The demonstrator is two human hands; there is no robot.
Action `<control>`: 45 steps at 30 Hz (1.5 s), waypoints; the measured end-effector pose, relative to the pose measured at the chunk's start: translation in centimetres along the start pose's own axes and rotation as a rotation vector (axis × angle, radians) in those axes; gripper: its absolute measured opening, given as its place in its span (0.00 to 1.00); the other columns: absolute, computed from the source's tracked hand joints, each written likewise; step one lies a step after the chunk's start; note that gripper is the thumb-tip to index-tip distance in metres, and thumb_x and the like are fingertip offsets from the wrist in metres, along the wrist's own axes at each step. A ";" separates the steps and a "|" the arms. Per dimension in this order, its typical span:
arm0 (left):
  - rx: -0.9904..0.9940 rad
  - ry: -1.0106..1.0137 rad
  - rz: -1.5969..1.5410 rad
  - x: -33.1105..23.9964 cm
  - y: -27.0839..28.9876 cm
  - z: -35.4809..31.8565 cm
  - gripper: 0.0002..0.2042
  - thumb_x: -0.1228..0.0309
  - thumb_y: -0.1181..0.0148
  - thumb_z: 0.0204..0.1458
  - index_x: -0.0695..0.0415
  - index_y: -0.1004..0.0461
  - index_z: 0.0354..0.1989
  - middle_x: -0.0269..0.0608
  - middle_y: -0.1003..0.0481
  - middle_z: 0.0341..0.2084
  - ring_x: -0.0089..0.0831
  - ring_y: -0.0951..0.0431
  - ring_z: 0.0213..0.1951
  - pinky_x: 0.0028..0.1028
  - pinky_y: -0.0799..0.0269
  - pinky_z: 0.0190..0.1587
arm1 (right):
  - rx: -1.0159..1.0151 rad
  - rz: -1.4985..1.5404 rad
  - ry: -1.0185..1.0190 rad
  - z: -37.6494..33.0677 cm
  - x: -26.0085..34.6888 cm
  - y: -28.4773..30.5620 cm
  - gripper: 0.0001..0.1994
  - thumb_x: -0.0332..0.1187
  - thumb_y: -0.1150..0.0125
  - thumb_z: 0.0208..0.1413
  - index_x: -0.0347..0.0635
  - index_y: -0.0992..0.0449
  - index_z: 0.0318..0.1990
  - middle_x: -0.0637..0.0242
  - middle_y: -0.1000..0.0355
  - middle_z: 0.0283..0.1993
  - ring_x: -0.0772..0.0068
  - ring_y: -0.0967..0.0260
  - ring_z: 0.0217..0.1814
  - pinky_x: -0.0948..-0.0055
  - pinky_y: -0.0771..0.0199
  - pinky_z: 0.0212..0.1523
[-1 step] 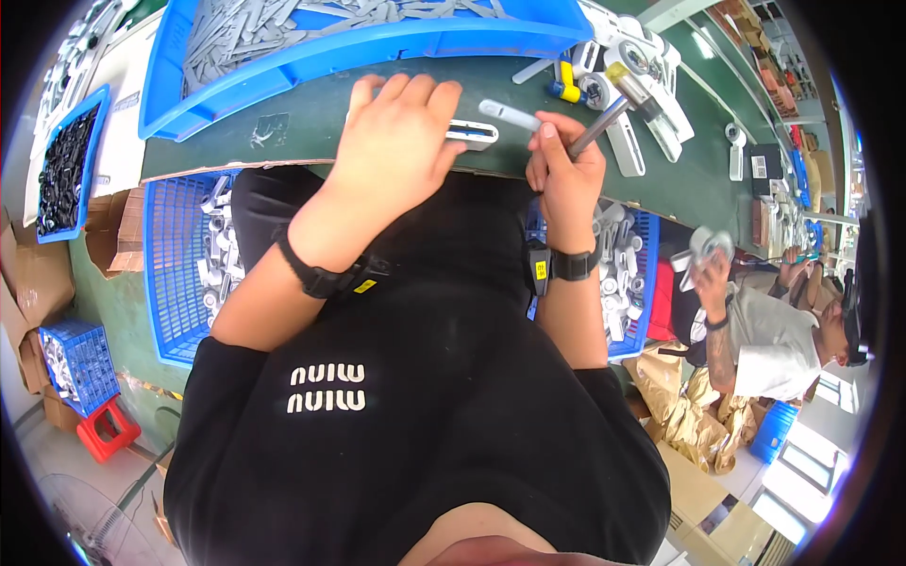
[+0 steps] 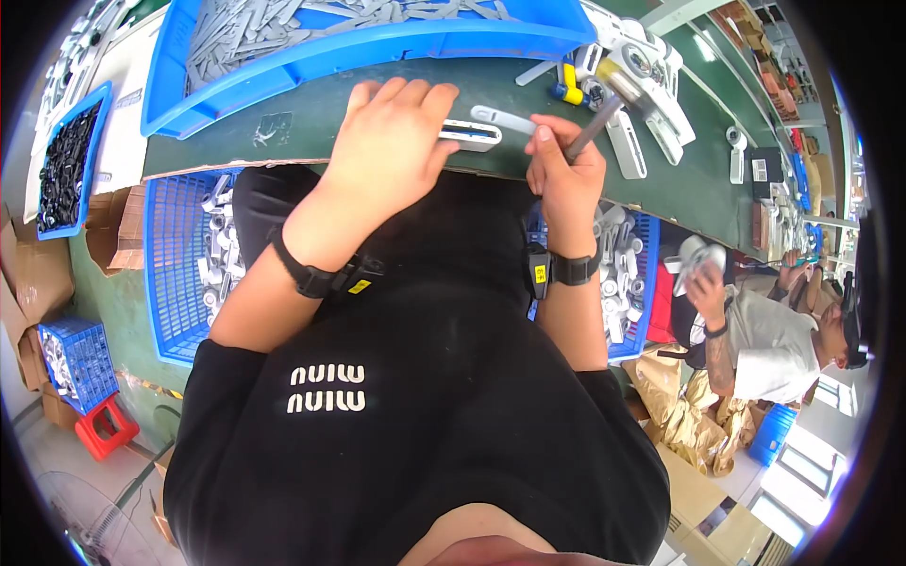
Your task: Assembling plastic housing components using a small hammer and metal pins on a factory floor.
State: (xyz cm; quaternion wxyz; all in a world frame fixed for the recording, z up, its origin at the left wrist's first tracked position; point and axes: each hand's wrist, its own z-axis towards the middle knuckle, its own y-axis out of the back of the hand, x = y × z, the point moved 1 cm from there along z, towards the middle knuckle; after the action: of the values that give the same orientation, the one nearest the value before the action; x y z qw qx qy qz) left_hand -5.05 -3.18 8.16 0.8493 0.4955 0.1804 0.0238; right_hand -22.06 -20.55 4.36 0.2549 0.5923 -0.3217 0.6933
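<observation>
Green workbench (image 2: 396, 99) at twelve o'clock, two hands at its near edge.

Head view: one long blue tray (image 2: 377, 42) of grey strips lies at twelve o'clock, one smaller blue tray (image 2: 66, 170) of black parts at nine, and two blue mesh baskets (image 2: 179, 283) of pale parts sit below the bench edge on either side of the person. The left hand (image 2: 392, 151) lies palm down, fingers spread flat, pressing one white slotted piece (image 2: 472, 135) whose end shows at its three o'clock; most of that piece is hidden under the palm. The right hand (image 2: 564, 174) is clenched around one dark slim tool (image 2: 595, 127), tip angled toward one o'clock, just beside a second white oblong piece (image 2: 505, 118). Each wrist wears a black band. A co-worker (image 2: 774, 330) sits at four o'clock; what that person's hands hold is too small to tell.
</observation>
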 end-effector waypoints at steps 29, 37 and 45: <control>-0.133 -0.047 -0.301 3.5 -1.8 -1.8 0.05 0.75 0.27 0.55 0.58 0.18 0.37 0.38 0.14 0.40 0.42 0.16 0.46 0.40 0.25 0.50 | 0.074 -0.686 -0.024 1.0 1.0 -4.4 0.08 0.33 0.28 0.66 0.39 0.10 0.46 0.81 0.33 0.22 0.89 0.44 0.26 0.76 0.43 0.27; -0.140 -0.076 -0.212 2.4 -0.9 -1.2 0.05 0.72 0.29 0.54 0.57 0.21 0.33 0.40 0.18 0.33 0.43 0.18 0.42 0.42 0.26 0.50 | 0.153 -0.680 0.004 1.4 0.6 -3.7 0.11 0.36 0.26 0.66 0.35 0.12 0.44 0.78 0.31 0.23 0.86 0.40 0.28 0.74 0.38 0.29; -0.087 -0.166 -0.106 0.4 -2.7 -0.5 0.06 0.71 0.29 0.55 0.59 0.19 0.36 0.44 0.16 0.38 0.47 0.15 0.44 0.43 0.17 0.54 | 0.187 -0.649 -0.017 1.5 0.0 -3.2 0.11 0.36 0.28 0.67 0.35 0.12 0.45 0.77 0.28 0.24 0.87 0.38 0.29 0.75 0.36 0.30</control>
State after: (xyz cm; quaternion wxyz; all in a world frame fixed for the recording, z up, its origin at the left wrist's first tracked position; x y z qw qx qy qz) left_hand -5.22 -4.08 5.52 0.8821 0.4482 0.1345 -0.0546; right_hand -18.74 -19.53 5.01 0.4042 0.6906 -0.0535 0.5974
